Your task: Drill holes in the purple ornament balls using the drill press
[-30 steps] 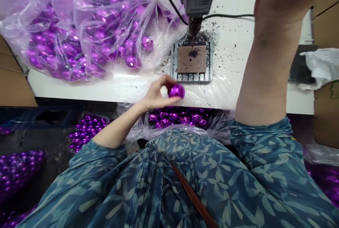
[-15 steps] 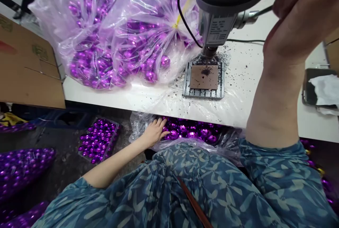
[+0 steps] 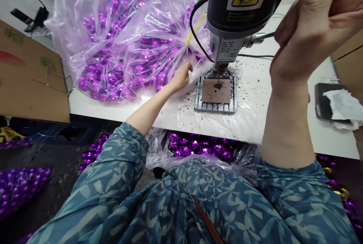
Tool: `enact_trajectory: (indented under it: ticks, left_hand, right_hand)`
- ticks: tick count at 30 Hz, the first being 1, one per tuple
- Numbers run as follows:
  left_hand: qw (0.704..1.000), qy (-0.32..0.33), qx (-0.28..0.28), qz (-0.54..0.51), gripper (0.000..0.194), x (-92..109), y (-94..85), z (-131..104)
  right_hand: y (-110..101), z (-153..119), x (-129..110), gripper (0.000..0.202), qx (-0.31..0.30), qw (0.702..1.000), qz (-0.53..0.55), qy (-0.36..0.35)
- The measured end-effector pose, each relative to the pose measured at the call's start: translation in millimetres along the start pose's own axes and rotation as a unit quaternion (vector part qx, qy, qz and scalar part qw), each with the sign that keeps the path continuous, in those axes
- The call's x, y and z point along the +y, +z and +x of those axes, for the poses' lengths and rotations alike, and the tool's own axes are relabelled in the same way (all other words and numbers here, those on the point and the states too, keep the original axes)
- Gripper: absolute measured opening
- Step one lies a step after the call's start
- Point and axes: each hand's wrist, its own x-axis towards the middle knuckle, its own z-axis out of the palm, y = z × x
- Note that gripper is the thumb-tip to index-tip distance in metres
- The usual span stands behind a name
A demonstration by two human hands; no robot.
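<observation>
My left hand (image 3: 182, 77) is over the table beside the tied plastic bag (image 3: 121, 47) of shiny purple faceted balls. Its fingers are curled, and whatever they hold is hidden. At the upper right, my right hand (image 3: 314, 25) is closed at the end of the feed lever (image 3: 266, 36) of a small drill press (image 3: 241, 13). Under the drill's chuck (image 3: 222, 66) lies a brown square plate (image 3: 216, 92) with a small hole, on a grey slotted base (image 3: 215, 108). Below the table edge, more purple faceted balls (image 3: 195, 145) sit in a plastic-lined container at my lap.
Dark shavings are scattered on the white table (image 3: 255, 115) around the base. A cardboard box (image 3: 31, 77) stands at the left. To the right lies a black object (image 3: 321, 102) with white tissue (image 3: 344, 102) on it. Bagged purple balls (image 3: 22, 191) rest on the floor.
My left hand has risen from the balls at my lap to the bag on the table, its fingers now curled. My right hand stays at the lever, shifted slightly left in view.
</observation>
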Motion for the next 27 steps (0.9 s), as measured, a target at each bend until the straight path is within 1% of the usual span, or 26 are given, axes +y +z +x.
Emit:
enact_trajectory:
  ticks: [2, 4, 6, 9, 11, 12, 14, 16, 18, 20, 23, 27]
  left_hand:
    - [0.998, -0.036, -0.010, 0.047, 0.027, -17.0, 1.9, 5.4]
    - [0.994, -0.063, -0.022, 0.092, 0.029, -27.8, -2.8, -2.0]
    - [0.990, -0.069, -0.019, 0.124, 0.035, -34.0, -11.7, -14.5]
    - [0.986, -0.068, -0.006, 0.154, 0.037, -35.5, -27.5, -28.3]
    - [0.985, -0.068, -0.011, 0.159, 0.036, -28.9, -37.0, -31.0]
    - [0.987, -0.064, -0.012, 0.149, 0.039, -22.7, -41.1, -31.0]
    - [0.996, -0.049, -0.006, 0.077, 0.052, -4.5, -47.5, -30.7]
    - [0.997, -0.044, 0.001, -0.062, 0.061, 18.6, -51.2, -32.6]
    - [0.976, -0.059, -0.011, -0.211, 0.058, 41.5, -51.8, -37.5]
    - [0.945, -0.087, -0.039, -0.313, 0.053, 59.0, -48.8, -43.5]
    - [0.913, -0.123, -0.071, -0.381, 0.059, 71.4, -37.6, -49.9]
    - [0.897, -0.142, -0.075, -0.412, 0.067, 71.8, -16.6, -51.0]
  right_hand:
    - [5.1, -0.9, -0.8, 0.051, 0.032, 0.999, -0.032, -0.025]
    - [7.9, -2.4, -1.6, 0.054, 0.042, 0.998, -0.049, -0.027]
    - [8.3, -3.4, -2.1, 0.056, 0.043, 0.998, -0.052, -0.017]
    - [7.0, -3.1, -2.4, 0.054, 0.039, 0.998, -0.046, -0.015]
    - [7.1, -2.6, -3.6, 0.053, 0.038, 0.998, -0.038, -0.020]
    - [7.8, -2.6, -4.9, 0.052, 0.038, 0.998, -0.032, -0.023]
    - [10.4, -3.2, -8.6, 0.049, 0.037, 0.999, -0.024, -0.022]
    - [13.6, -4.1, -12.9, 0.046, 0.040, 0.999, -0.010, -0.019]
    - [16.0, -4.5, -16.2, 0.045, 0.046, 0.999, 0.005, -0.028]
    - [17.0, -4.1, -17.9, 0.044, 0.048, 0.998, 0.008, -0.039]
    - [16.7, -3.8, -18.0, 0.046, 0.045, 0.998, -0.006, -0.037]
    - [16.3, -5.5, -15.7, 0.051, 0.055, 0.998, -0.020, -0.033]
